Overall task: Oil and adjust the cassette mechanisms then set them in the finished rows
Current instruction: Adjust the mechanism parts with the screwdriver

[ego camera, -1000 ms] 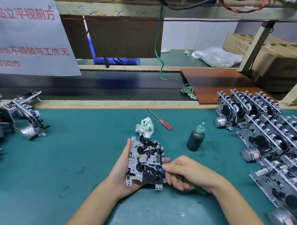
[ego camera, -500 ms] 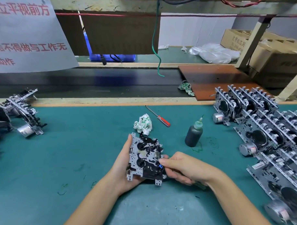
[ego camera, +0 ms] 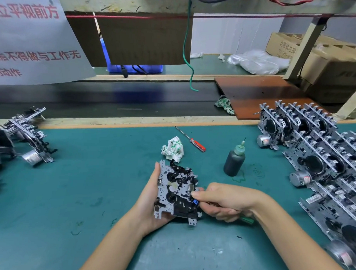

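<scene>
My left hand (ego camera: 148, 202) holds a grey-and-black cassette mechanism (ego camera: 176, 190) from behind and below, face up, over the green mat. My right hand (ego camera: 224, 200) grips a green-handled tool (ego camera: 246, 219) and its thumb and fingertips are at the mechanism's right edge beside a small blue part. The tool's tip is hidden by my fingers. A dark oil bottle (ego camera: 234, 161) with a needle nozzle stands upright to the right. Rows of mechanisms (ego camera: 313, 151) with motors fill the right side of the mat.
A pile of mechanisms (ego camera: 25, 137) lies at the left edge. A crumpled rag (ego camera: 172, 148) and a red-handled screwdriver (ego camera: 197, 144) lie just beyond my hands. A dark conveyor belt (ego camera: 113, 100) runs behind the mat, with a brown board (ego camera: 261, 93) and cardboard boxes (ego camera: 327, 63) at the back right.
My right hand has shifted slightly up along the mechanism's right edge, thumb now near the blue part. The left hand keeps holding the mechanism in much the same place.
</scene>
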Demonstrator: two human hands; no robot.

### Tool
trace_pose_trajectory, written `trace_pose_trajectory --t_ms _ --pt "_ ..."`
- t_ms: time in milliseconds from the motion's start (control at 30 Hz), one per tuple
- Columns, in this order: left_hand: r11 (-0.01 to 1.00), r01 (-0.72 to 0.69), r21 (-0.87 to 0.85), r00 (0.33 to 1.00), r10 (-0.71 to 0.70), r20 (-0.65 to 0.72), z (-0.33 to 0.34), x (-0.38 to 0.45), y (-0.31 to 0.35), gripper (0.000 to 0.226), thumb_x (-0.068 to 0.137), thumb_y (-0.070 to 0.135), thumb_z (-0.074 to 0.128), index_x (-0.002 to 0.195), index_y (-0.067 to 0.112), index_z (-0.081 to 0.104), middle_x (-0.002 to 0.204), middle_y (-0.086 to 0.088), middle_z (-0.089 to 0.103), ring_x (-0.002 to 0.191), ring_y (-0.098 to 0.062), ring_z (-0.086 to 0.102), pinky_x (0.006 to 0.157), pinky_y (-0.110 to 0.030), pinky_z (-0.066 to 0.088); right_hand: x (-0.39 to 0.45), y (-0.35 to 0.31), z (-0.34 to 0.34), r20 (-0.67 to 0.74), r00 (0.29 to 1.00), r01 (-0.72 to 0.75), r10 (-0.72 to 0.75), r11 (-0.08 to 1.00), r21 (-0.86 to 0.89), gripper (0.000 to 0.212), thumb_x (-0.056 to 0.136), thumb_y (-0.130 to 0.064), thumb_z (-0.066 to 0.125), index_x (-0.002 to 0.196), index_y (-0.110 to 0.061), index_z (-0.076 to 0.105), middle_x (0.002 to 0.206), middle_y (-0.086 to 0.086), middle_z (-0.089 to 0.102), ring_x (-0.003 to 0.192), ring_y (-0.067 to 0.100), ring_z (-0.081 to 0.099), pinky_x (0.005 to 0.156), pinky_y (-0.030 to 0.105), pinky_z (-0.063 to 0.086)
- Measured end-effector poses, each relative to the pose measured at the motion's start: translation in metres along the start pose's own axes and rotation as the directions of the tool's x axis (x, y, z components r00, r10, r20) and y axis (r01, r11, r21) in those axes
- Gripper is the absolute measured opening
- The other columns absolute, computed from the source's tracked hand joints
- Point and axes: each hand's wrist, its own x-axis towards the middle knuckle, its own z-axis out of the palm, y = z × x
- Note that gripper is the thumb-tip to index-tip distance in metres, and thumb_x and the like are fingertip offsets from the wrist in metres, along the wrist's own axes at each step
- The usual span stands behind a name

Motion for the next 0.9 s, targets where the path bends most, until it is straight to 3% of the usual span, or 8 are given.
trace_pose_trajectory --t_ms 133,267,400,567,667,767,833,900 --pt "1.0 0.006 0.009 1.0 -0.006 0.023 0.0 -0.002 0.0 0.081 0.084 0.073 0.029 0.102 0.007 0.075 0.118 -0.02 0.065 0.106 -0.031 0.065 0.089 -0.042 0.047 -0.001 -0.001 -0.002 0.016 1.0 0.014 -0.014 1.0 0.017 0.06 0.098 -0.045 0.04 0.045 -0.017 0.036 0.029 -0.005 0.022 0.026 0.006 0.014 0.033 0.012 0.014" --pt "0.998 -0.035 -0.056 0.997 0.039 0.07 0.001 -0.008 0.001 0.081 0.084 0.071 0.032 0.112 0.004 0.07 0.125 -0.02 0.061 0.111 -0.031 0.063 0.092 -0.042 0.048 0.001 0.004 0.004 -0.111 0.99 0.1 -0.09 0.991 0.089 0.064 0.1 -0.041 0.039 0.039 -0.022 0.043 0.027 -0.004 0.021 0.026 0.008 0.013 0.033 0.012 0.016" --pt "0.953 -0.034 -0.3 0.994 0.063 0.09 0.004 -0.019 0.002 0.093 0.077 0.071 0.044 0.118 -0.011 0.061 0.125 -0.035 0.054 0.109 -0.046 0.059 0.075 -0.05 0.056 -0.001 0.012 -0.001 -0.272 0.949 0.229 -0.158 0.94 0.252 0.047 0.099 -0.036 0.04 0.058 -0.014 0.049 0.031 -0.002 0.024 0.026 0.007 0.012 0.034 0.009 0.016" --pt "0.911 -0.007 -0.413 0.987 0.072 0.144 0.007 -0.021 0.003 0.104 0.072 0.074 0.05 0.133 -0.01 0.043 0.131 -0.04 0.046 0.117 -0.055 0.05 0.085 -0.058 0.051 -0.007 0.018 -0.013 -0.378 0.91 0.296 -0.169 0.903 0.31 0.031 0.1 -0.025 0.038 0.075 -0.01 0.048 0.037 -0.001 0.029 0.027 0.004 0.014 0.033 0.008 0.016" --pt "0.917 -0.012 -0.398 0.982 0.087 0.171 0.004 -0.02 0.002 0.105 0.07 0.074 0.051 0.132 -0.01 0.046 0.133 -0.038 0.045 0.117 -0.055 0.05 0.087 -0.063 0.048 -0.008 0.017 -0.012 -0.49 0.853 0.292 -0.181 0.943 0.161 0.034 0.101 -0.023 0.039 0.073 -0.01 0.053 0.04 0.0 0.04 0.028 0.007 0.024 0.033 0.012 0.02" --pt "0.964 -0.002 -0.267 0.976 0.06 0.21 0.0 -0.019 0.001 0.099 0.071 0.075 0.048 0.129 -0.005 0.053 0.139 -0.03 0.044 0.123 -0.048 0.048 0.101 -0.059 0.04 -0.009 0.019 -0.002 -0.715 0.658 0.08 -0.234 0.967 -0.243 0.035 0.1 -0.028 0.041 0.071 -0.021 0.06 0.048 0.0 0.054 0.043 0.013 0.048 0.046 0.025 0.039" --pt "0.986 0.02 -0.164 0.969 0.021 0.245 -0.001 -0.02 0.001 0.092 0.073 0.071 0.05 0.131 -0.001 0.054 0.14 -0.027 0.045 0.127 -0.044 0.046 0.109 -0.054 0.032 -0.011 0.02 0.003 -0.774 0.535 -0.289 -0.338 0.788 -0.544 0.027 0.099 -0.036 0.04 0.086 -0.032 0.063 0.073 -0.007 0.066 0.076 0.014 0.06 0.067 0.031 0.045" --pt "0.998 0.036 -0.052 0.962 -0.021 0.273 -0.002 -0.02 0.002 0.087 0.076 0.069 0.05 0.131 0.002 0.055 0.139 -0.028 0.046 0.128 -0.044 0.045 0.112 -0.053 0.029 -0.012 0.019 0.01 -0.697 0.481 -0.372 -0.532 0.596 -0.712 0.025 0.096 -0.033 0.046 0.118 -0.037 0.057 0.103 -0.012 0.062 0.102 0.014 0.054 0.078 0.029 0.042"
